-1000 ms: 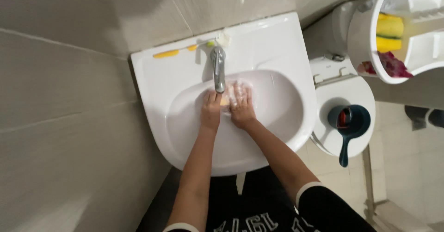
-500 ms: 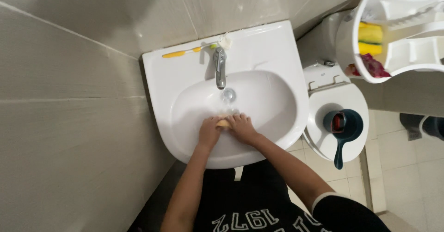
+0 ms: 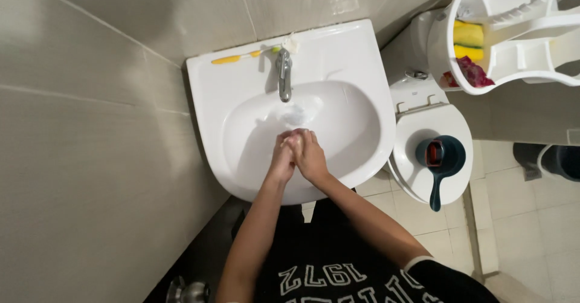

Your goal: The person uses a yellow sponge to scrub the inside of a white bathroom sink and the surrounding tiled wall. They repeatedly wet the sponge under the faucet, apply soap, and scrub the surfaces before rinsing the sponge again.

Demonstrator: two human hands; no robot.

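The person stands at a white washbasin (image 3: 362,67), arms stretched forward over the bowl. The left hand (image 3: 281,158) and the right hand (image 3: 311,157) press against each other above the near half of the bowl, fingers curled and interlocked, each one closed around the other. I cannot tell whether anything lies between the palms; nothing shows there.

Just beyond the fingertips, water (image 3: 296,112) pools and runs over the bottom of the bowl. Further ahead of the hands, a chrome tap (image 3: 283,76) stands on the back rim, its spout pointing down towards them. Beyond the left hand, well apart on the back rim, lies a toothbrush (image 3: 238,57) with a yellow handle, next to the tap's base.

Off to the right of the right hand stands a toilet with its white lid (image 3: 423,134) shut. On the lid rests a dark blue scoop (image 3: 440,161) with a long handle. Further right and beyond, a white plastic rack (image 3: 513,37) holds yellow sponges (image 3: 468,40).
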